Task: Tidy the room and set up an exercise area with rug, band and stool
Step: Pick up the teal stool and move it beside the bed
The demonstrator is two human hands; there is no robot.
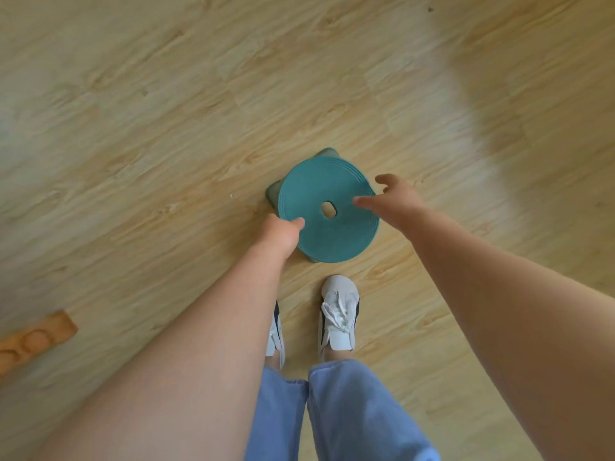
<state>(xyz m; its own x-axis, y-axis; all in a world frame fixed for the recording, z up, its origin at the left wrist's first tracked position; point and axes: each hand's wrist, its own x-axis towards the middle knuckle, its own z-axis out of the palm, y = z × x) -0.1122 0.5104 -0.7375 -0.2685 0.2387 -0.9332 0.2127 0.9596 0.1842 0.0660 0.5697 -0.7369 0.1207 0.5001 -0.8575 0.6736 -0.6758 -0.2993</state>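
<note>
A round teal plastic stool (336, 234) with a hole in the middle of its seat stands on the wooden floor, seen from straight above. My left hand (281, 232) grips the seat's left edge, thumb on top, fingers hidden under the rim. My right hand (392, 199) hovers over the seat's right side with fingers spread and relaxed, holding nothing. No rug or band is in view.
My two feet in white sneakers (339, 311) stand just behind the stool. A wooden block (36, 339) with round hollows lies on the floor at the lower left. Light wood flooring (166, 111) stretches all around.
</note>
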